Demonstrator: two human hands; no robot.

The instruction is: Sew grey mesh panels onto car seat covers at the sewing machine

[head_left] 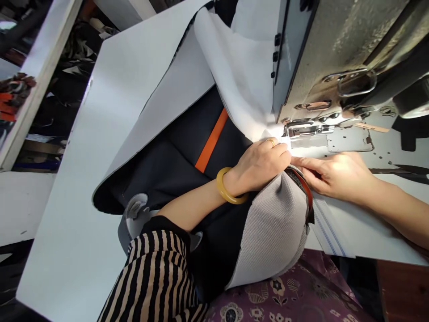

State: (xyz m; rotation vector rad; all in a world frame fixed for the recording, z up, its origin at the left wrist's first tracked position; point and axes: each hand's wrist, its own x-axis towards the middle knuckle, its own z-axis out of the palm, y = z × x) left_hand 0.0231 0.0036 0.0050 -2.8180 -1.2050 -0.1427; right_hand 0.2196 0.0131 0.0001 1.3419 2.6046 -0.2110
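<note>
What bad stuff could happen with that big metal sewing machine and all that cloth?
The bare left hand wearing a thin gold ring is close to the shiny metal presser parts, so it might get pinched or pricked. The textured light-grey fabric is bunched beside it and could shift, perhaps leaving crooked stitches. The thick round yellow bangle is right by the dark navy cloth and might snag.

The surface [69, 210] is white and flat. A big dark cloth [177, 147] with pale grey parts is spread over the middle of it. A metal sewing machine [335, 53] stands on the right side. Near the machine lie a thin tan stick [372, 127] and a dark, pointy tool [414, 172]. A pale strip with blue lines [330, 228] lies flat by the front edge.
</note>
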